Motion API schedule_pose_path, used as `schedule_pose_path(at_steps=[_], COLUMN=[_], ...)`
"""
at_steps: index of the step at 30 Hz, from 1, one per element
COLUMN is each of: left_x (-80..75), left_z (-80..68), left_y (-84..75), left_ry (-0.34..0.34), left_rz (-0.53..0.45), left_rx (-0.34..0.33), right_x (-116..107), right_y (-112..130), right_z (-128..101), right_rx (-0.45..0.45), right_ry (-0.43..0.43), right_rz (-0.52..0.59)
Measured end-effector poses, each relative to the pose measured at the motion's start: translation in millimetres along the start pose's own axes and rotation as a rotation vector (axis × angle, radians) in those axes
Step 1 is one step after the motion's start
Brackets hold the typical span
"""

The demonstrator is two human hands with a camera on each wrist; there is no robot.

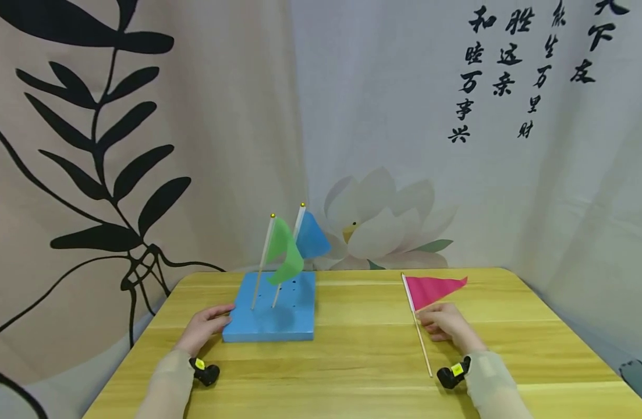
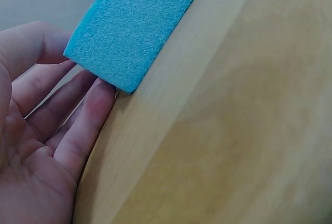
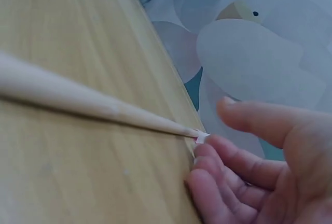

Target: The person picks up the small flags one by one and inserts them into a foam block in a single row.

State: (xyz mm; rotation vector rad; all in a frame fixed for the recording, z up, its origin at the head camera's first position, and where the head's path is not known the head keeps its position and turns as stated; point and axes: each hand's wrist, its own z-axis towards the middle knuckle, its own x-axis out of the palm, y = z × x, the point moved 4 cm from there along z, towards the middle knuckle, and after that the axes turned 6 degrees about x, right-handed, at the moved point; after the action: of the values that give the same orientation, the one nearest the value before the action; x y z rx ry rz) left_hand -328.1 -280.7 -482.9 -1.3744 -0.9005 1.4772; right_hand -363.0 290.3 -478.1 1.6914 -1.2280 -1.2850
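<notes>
A blue foam board [image 1: 268, 327] lies on the table left of centre, dotted with small holes. Two flags on thin sticks stand in it, leaning slightly right: a green flag [image 1: 280, 240] with a curling tip and a blue flag [image 1: 312, 238] behind it. At the board's left edge, my left hand [image 1: 204, 327] rests with relaxed fingers against its side. To the right, a pink flag [image 1: 432, 288] lies on the table with its stick [image 3: 111, 107] pointing toward me. My right hand [image 1: 447, 323] has its fingertips at the stick just below the cloth, thumb raised away from the fingers.
The wooden table [image 1: 368, 361] has rounded far corners. Right behind its far edge hangs a curtain [image 1: 237, 116] printed with dark leaves, a lotus and brush-written characters. Wood surface separates the board from the pink flag.
</notes>
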Motion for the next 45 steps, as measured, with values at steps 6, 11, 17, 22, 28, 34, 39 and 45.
schedule_pose_path(at_steps=[6, 11, 17, 22, 28, 34, 39, 45], left_x=[1.9, 1.3, 0.3, -1.2, -2.0, -1.1, 0.0, -0.4], left_z=[-2.4, -1.3, 0.4, 0.9, 0.7, 0.6, 1.4, 0.6], left_y=[-0.7, -1.9, -1.3, -1.3, -3.4, 0.0, 2.5, 1.9], left_ry=[-0.003, -0.007, -0.002, -0.012, -0.009, -0.009, -0.011, -0.008], left_rz=[0.007, 0.013, 0.013, 0.015, 0.012, 0.015, 0.018, 0.023], left_rx=[-0.011, -0.013, -0.008, -0.015, -0.004, -0.028, -0.032, -0.023], right_x=[2.6, 2.9, 7.6, 10.6, 10.3, 8.0, 3.6, 0.1], right_y=[-2.7, 1.2, 5.3, 6.6, 9.1, 10.0, 7.0, -3.4], right_z=[-6.9, -11.6, -10.6, -8.3, -6.6, -7.9, -8.3, -2.8], right_rx=[0.026, 0.01, -0.045, -0.05, -0.056, -0.057, -0.053, -0.018], right_ry=[-0.01, 0.007, -0.018, -0.055, -0.082, -0.115, -0.123, 0.057], right_rz=[-0.107, -0.21, -0.316, -0.323, -0.329, -0.341, -0.228, 0.068])
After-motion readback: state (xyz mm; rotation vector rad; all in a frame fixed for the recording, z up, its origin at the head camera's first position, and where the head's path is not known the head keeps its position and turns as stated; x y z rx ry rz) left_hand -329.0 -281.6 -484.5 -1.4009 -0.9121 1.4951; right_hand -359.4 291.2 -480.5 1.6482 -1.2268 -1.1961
